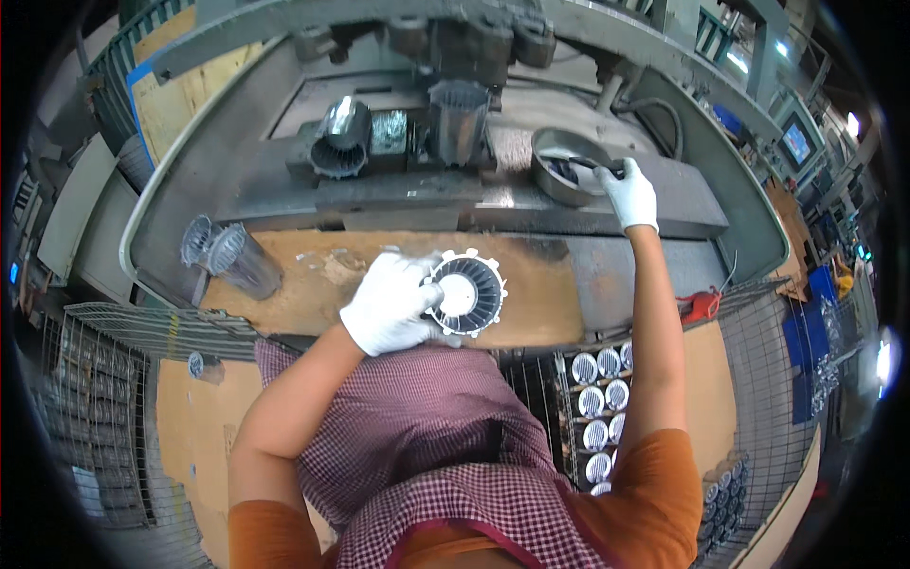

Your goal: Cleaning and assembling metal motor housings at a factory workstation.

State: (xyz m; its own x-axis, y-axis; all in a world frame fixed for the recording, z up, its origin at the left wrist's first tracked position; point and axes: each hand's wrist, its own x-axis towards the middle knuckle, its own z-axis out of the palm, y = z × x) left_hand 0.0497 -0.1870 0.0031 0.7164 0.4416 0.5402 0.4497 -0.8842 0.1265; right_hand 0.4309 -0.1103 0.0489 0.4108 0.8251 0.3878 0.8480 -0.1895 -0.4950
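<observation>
My left hand (393, 302), in a white glove, is closed round a finned metal cylinder (488, 294) just in front of my apron. Its open end faces up, showing ribs along the inner wall and a pale round bottom. Reaching forward on the right, my gloved right hand (629, 194) grips a dark handle (611, 171) over a round metal bowl (553, 187). The handle's far end is inside the bowl among dark contents, so its kind cannot be told. Two more finned cylinders, one lying (343, 137) and one upright (458, 123), are on the machine bed ahead.
More finned cylinders (242, 261) stand on the wooden board (540, 303) at left. Grey guard walls (180, 180) flank the machine, and a metal beam (379, 21) crosses above. Below right is a rack of several round parts (592, 403). A red object (700, 305) hangs near the wire basket (773, 398).
</observation>
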